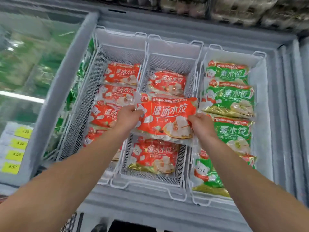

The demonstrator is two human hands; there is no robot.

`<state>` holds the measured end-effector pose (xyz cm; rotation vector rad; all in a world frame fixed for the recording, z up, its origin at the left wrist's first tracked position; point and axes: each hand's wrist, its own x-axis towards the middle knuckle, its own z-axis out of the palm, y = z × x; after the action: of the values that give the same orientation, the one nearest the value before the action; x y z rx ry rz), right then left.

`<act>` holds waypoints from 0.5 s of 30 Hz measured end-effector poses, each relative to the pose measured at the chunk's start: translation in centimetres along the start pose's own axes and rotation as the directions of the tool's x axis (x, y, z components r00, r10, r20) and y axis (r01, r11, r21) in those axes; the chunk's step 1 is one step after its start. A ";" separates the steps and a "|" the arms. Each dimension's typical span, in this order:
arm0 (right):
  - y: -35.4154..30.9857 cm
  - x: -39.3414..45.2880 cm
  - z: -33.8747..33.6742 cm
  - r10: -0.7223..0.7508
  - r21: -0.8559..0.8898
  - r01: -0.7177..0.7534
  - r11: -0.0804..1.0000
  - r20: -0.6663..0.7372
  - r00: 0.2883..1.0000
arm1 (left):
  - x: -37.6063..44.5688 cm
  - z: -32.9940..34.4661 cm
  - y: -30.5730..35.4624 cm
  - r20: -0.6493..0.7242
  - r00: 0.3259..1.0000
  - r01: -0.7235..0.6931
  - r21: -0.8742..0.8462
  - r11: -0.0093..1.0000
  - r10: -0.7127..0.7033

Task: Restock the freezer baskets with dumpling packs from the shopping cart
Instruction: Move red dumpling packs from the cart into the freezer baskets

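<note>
Frosted freezer (184, 220) walls frame three wire baskets: red packs at nine and twelve o'clock, green at three. Both hands hold a red dumpling pack (168, 119) flat above the middle basket (168, 47), likely to lay it squarely. Left hand (127, 117) pinches its nine o'clock edge, right hand (201, 123) its three o'clock edge.

price tags (15, 149) blurred, egg cartons (234, 9) cropped

A closed glass freezer lid (33, 56) reflects a strip light on the left. Yellow price tags (15, 149) line its frame. Egg cartons (234, 9) sit above.
</note>
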<state>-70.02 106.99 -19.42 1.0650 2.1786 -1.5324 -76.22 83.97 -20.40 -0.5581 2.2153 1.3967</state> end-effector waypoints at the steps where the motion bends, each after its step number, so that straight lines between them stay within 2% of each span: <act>1: -0.9 1.6 0.7 0.022 -0.006 -0.022 1.000 0.008 1.000 | 1.8 0.3 0.9 0.020 1.000 0.006 0.021 1.000 -0.007; 7: -4.1 10.3 4.4 0.091 -0.069 -0.092 0.993 -0.021 0.996 | 11.0 3.0 3.2 0.089 0.994 0.061 0.031 0.998 -0.063; 15: -4.1 18.4 8.2 0.163 -0.128 -0.163 0.978 -0.010 0.987 | 18.8 6.5 2.8 0.199 0.966 0.164 0.036 0.986 -0.167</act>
<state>-87.17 106.47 -30.78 1.1690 2.0999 -1.3038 -91.99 89.26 -31.67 -0.5552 1.9721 1.2852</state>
